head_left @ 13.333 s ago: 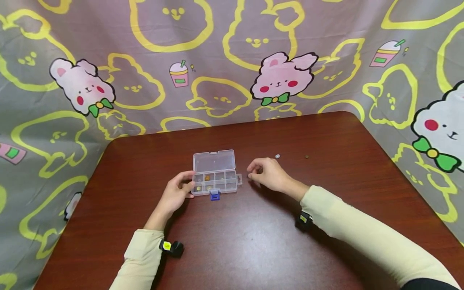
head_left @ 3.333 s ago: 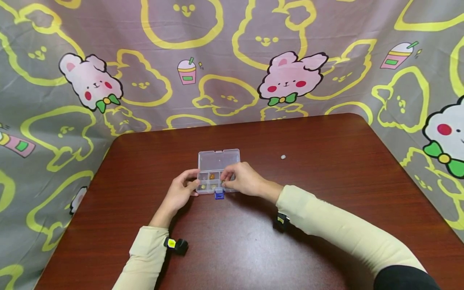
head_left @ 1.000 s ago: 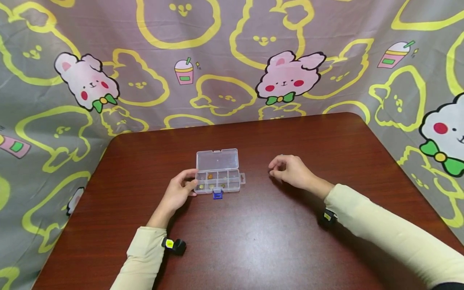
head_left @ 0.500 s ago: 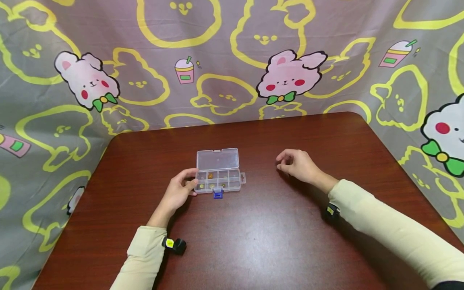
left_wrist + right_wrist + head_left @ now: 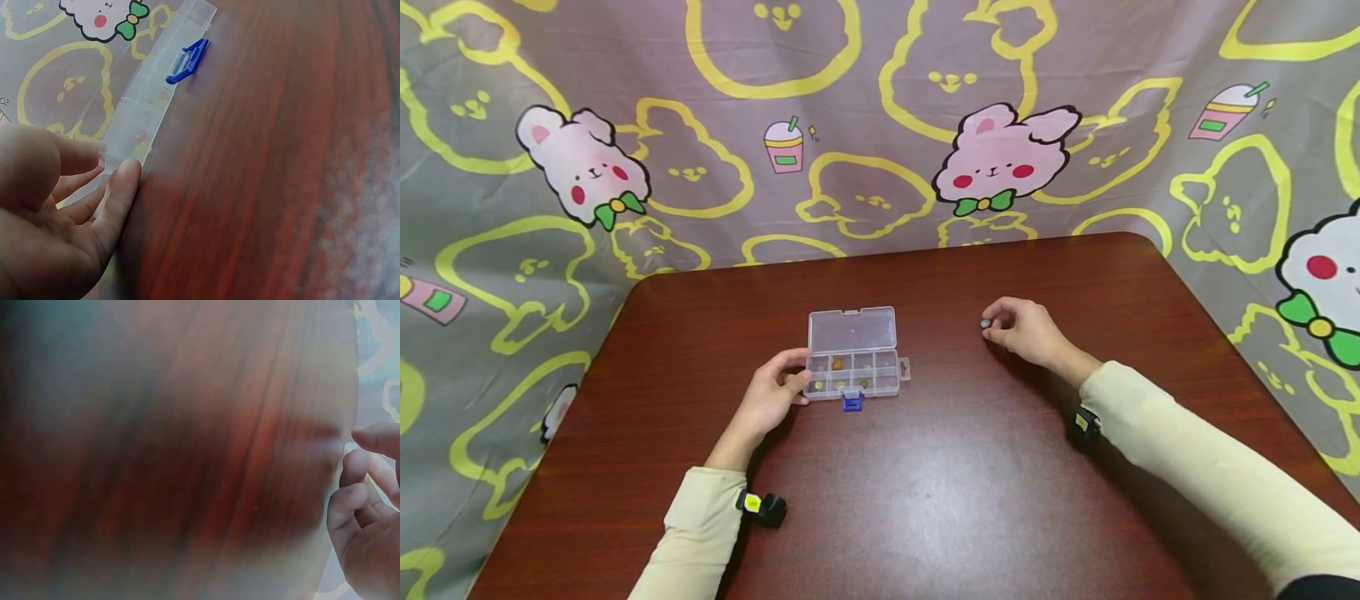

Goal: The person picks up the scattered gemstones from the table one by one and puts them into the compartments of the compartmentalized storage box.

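A clear plastic compartment box (image 5: 876, 393) lies on the table with its lid (image 5: 852, 331) raised at the back. My left hand (image 5: 769, 393) holds its left end, the thumb (image 5: 122, 187) against the front wall. The box's blue latch (image 5: 852, 402) hangs at the front. Small pieces sit in several compartments, among them an orange piece (image 5: 837, 364), a yellow piece (image 5: 817, 386) and a dark brownish piece (image 5: 863, 384). To the right of the box, my right hand (image 5: 1026, 332) pinches a small pale grey stone-like piece (image 5: 986, 323) between thumb and fingertips, at table level.
A dark red-brown wooden table (image 5: 925, 483) carries everything. Patterned cloth (image 5: 857, 200) hangs behind it and along both sides. A clear hanging tab (image 5: 904, 368) sticks out from the box's right end. Black cameras (image 5: 771, 510) are strapped to both wrists.
My right hand dropped the dark piece into a front compartment earlier, then moved right and back to the pale piece, now between its fingertips. My left hand stays on the box.
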